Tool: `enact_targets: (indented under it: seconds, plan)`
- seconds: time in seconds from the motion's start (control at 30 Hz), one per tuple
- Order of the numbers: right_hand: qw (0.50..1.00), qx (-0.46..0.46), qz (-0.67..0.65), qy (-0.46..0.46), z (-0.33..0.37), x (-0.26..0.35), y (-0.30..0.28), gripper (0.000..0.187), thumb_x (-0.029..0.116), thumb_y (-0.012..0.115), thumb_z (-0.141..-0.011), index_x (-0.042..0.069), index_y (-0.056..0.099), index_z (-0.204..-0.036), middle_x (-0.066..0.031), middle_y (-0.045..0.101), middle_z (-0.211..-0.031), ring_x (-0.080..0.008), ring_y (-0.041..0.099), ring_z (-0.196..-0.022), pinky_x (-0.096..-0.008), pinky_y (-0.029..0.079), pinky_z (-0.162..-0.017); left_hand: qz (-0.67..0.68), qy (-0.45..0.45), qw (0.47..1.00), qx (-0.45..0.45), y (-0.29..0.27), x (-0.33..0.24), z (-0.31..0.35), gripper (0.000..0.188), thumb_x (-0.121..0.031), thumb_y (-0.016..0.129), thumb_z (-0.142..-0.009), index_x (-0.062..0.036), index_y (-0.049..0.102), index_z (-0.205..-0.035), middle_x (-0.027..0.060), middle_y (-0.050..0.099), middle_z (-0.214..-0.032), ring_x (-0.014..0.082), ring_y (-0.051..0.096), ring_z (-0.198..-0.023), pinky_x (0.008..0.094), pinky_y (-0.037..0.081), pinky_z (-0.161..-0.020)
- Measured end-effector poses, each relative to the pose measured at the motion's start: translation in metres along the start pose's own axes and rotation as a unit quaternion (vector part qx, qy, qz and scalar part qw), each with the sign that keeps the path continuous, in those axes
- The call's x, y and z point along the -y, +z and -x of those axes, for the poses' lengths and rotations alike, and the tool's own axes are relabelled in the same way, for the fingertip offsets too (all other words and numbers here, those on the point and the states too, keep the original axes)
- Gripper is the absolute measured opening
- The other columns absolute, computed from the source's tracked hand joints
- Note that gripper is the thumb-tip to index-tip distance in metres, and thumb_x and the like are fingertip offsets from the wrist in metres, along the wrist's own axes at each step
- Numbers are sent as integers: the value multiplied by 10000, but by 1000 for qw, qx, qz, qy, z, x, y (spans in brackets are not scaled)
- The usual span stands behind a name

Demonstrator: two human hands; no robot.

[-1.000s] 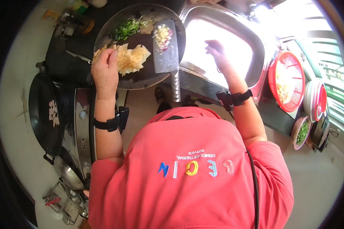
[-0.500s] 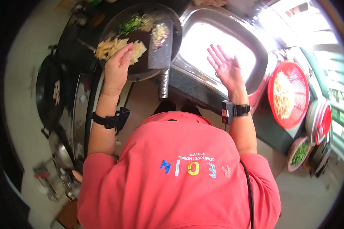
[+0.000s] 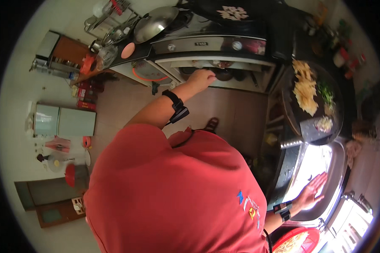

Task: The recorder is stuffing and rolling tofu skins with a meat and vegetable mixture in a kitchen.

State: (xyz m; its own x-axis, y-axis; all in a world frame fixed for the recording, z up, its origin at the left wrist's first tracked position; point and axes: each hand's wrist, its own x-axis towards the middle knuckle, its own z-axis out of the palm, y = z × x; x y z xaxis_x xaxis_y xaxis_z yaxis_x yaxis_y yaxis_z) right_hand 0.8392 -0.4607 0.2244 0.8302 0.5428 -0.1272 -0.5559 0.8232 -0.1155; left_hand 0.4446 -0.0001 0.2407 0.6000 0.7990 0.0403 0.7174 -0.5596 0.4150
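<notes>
My left hand [image 3: 203, 79] is held out in front of the open compartment below the stove, its fingers curled together and nothing visible in them. To the right, my right hand [image 3: 311, 193] reaches over the metal sink [image 3: 341, 185] with its fingers stretched out and holds nothing. Beyond it lies a round dark chopping board [image 3: 292, 99] with pale yellow slices [image 3: 305, 90], chopped greens [image 3: 326, 93] and a cleaver [image 3: 310, 134]. Chopped pale and purplish bits [image 3: 324, 124] rest on the cleaver's blade.
On the stove [image 3: 215, 44] sits a black wok [image 3: 207, 10] with pale pink pieces [image 3: 233, 12] in it. A domed metal lid [image 3: 156, 24] stands left of it. A red basket [image 3: 308, 242] of pale shreds is at the lower right. Farther left is a pale green fridge [image 3: 63, 120].
My view and body have turned left toward the stove. My left hand has come away from the chopping board, its fingers now more curled. My right hand still hangs over the sink.
</notes>
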Motion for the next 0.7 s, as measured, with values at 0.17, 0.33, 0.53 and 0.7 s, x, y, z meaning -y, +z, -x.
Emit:
enact_targets:
  seconds: [0.17,0.33,0.53,0.7]
  plan:
    - [981,78,173,-48,26,-13,11,683,415,347,-966,-17,134,-1450,-161,145,-1527,-267,127,-1418,-412,122,-1163,17,-83,994,-75,-19,138,34,279,-300,606,-799,-42,689,-868,158,662,-795,357,624,-786,418,498,-711]
    - [965,73,238,-82,73,-123,50,685,453,261,-984,-11,87,-1457,-157,112,-1534,-266,134,-1416,-418,140,-1158,211,-234,946,-76,-42,303,69,304,-315,617,-795,-40,688,-904,167,669,-837,314,646,-795,385,504,-714]
    - [988,46,132,66,111,-291,38,734,220,592,-886,-62,181,-1424,-212,241,-1484,-305,262,-1373,-432,254,-1127,205,-246,940,-118,-119,422,126,311,-303,627,-807,-28,670,-946,139,676,-811,258,651,-726,352,504,-692]
    - [954,117,168,217,118,-433,102,675,347,470,-957,-61,197,-1420,-221,226,-1484,-295,282,-1365,-419,251,-1132,420,-404,795,-165,-164,528,211,249,-229,642,-804,-23,647,-944,45,622,-758,123,592,-670,279,485,-585]
